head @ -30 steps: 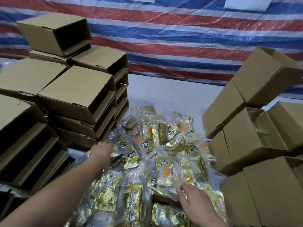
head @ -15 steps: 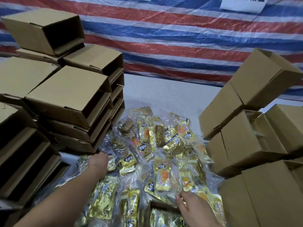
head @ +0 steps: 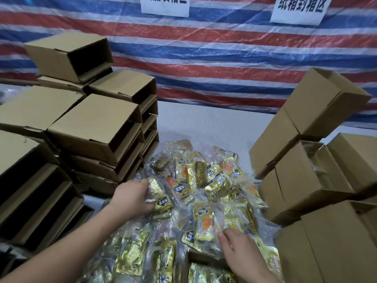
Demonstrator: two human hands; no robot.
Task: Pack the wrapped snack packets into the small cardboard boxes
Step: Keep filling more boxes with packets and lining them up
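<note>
A heap of gold snack packets in clear wrap covers the middle of the white table. My left hand reaches into the heap's left side, its fingers curled round a gold packet. My right hand lies at the heap's near edge, fingertips touching the wrap beside a yellow packet; whether it pinches anything is unclear. An open small cardboard box holding packets sits at the bottom edge, partly under my right hand.
Stacked open cardboard boxes crowd the left side, their openings facing right. More cardboard boxes are piled on the right. A red, white and blue striped tarp with two paper signs hangs behind the table.
My left hand moved right, deeper into the heap, and took hold of a gold packet. My right hand stayed at the near edge. The view tilted up, showing the signs.
</note>
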